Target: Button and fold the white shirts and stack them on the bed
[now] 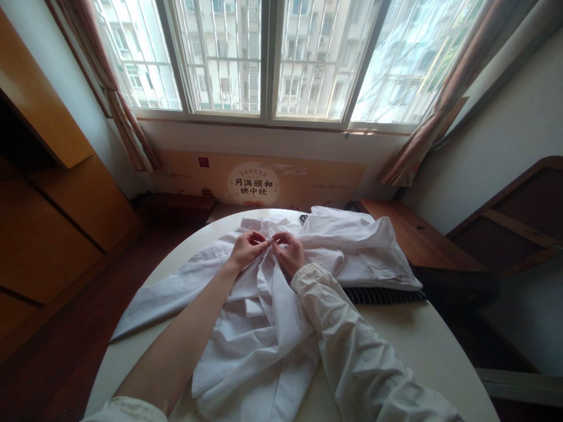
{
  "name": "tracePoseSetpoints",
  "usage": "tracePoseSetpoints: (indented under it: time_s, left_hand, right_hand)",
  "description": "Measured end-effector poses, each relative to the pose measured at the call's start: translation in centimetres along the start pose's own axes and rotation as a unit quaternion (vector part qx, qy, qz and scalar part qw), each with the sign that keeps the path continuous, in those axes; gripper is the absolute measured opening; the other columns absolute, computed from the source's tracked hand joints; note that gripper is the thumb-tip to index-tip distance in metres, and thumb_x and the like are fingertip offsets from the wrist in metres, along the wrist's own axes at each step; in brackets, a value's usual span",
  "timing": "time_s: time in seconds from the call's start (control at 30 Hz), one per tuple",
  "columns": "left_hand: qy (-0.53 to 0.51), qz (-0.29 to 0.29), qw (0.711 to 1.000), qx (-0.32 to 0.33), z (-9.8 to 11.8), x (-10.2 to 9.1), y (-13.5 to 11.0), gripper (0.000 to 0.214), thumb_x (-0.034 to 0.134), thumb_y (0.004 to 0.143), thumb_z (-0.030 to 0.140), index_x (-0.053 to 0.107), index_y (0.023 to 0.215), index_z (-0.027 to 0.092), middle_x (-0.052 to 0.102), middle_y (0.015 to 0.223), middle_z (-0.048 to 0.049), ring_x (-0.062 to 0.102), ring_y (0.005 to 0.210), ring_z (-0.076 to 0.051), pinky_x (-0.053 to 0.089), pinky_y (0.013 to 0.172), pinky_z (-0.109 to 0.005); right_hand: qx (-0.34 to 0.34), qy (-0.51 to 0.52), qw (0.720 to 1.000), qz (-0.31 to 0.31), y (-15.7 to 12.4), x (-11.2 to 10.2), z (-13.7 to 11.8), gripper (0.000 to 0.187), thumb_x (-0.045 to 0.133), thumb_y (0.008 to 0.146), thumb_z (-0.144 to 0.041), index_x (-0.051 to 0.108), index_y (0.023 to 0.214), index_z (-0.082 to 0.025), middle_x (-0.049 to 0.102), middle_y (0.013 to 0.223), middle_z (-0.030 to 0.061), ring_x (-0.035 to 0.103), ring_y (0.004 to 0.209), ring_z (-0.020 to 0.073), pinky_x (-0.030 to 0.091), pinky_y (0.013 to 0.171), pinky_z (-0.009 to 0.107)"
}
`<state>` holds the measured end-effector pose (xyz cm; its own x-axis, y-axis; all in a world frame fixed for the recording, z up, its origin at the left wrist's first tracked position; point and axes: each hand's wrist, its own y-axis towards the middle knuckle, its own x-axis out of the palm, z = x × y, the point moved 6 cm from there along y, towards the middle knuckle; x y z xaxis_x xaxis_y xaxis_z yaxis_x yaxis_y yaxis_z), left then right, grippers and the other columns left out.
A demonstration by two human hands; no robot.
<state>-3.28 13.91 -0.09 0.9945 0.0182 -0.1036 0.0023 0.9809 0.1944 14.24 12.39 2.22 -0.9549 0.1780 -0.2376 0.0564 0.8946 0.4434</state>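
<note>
A white shirt point(264, 328) lies spread and rumpled on a round white table point(422, 346). My left hand point(246, 247) and my right hand point(288, 253) meet near the shirt's upper front, both with fingers pinched on the fabric close together, as at a button or placket. My left forearm is bare; my right arm wears a cream sleeve. The exact spot between the fingertips is too small to make out.
More white garments point(365, 246) are piled at the table's far right over a dark striped item point(387, 295). A wooden side table point(417, 234) stands behind, a dark chair point(519, 228) to the right, wooden cabinets point(53, 223) to the left, a window ahead.
</note>
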Motion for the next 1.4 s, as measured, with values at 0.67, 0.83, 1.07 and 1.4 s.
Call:
tracePoseSetpoints:
  time_s: [0.67,0.83,1.07,1.4]
  left_hand:
    - [-0.051,0.003,0.999,-0.005,0.3,0.3,-0.3,0.048,0.097,0.066,0.054,0.073,0.085,0.017,0.075,0.080,-0.0040,0.067,0.069,-0.016,0.052,0.063,-0.027]
    - [-0.056,0.010,0.998,-0.001,0.1,0.3,-0.1,0.047,0.098,0.065,0.053,0.073,0.083,0.017,0.074,0.076,-0.0036,0.065,0.066,-0.016,0.051,0.061,-0.027]
    - [-0.071,0.006,0.997,-0.005,0.3,0.4,-0.2,0.045,0.098,0.066,0.050,0.073,0.084,0.017,0.075,0.076,-0.0040,0.067,0.068,-0.016,0.050,0.063,-0.027]
    - [-0.069,-0.002,0.997,0.015,0.5,0.5,-0.2,0.039,0.096,0.067,0.044,0.073,0.085,0.017,0.077,0.082,-0.0048,0.070,0.074,-0.018,0.055,0.070,-0.030]
  right_hand:
    - [0.088,0.154,0.984,0.006,0.4,0.3,1.7,0.032,0.084,0.072,-0.048,0.074,0.085,-0.020,0.077,0.084,0.0055,0.071,0.078,0.0210,0.058,0.075,0.033]
    - [0.104,0.171,0.980,-0.017,0.1,0.6,1.9,0.031,0.086,0.073,-0.046,0.074,0.087,-0.021,0.077,0.080,0.0040,0.071,0.073,0.0207,0.055,0.070,0.032]
    - [0.082,0.188,0.979,0.008,0.5,0.1,1.8,0.019,0.071,0.079,-0.039,0.075,0.085,-0.022,0.078,0.087,0.0052,0.071,0.081,0.0211,0.057,0.075,0.032]
    - [0.092,0.218,0.971,-0.034,1.0,0.7,2.7,0.034,0.087,0.066,-0.044,0.072,0.086,-0.023,0.077,0.088,0.0045,0.073,0.082,0.0219,0.060,0.079,0.036]
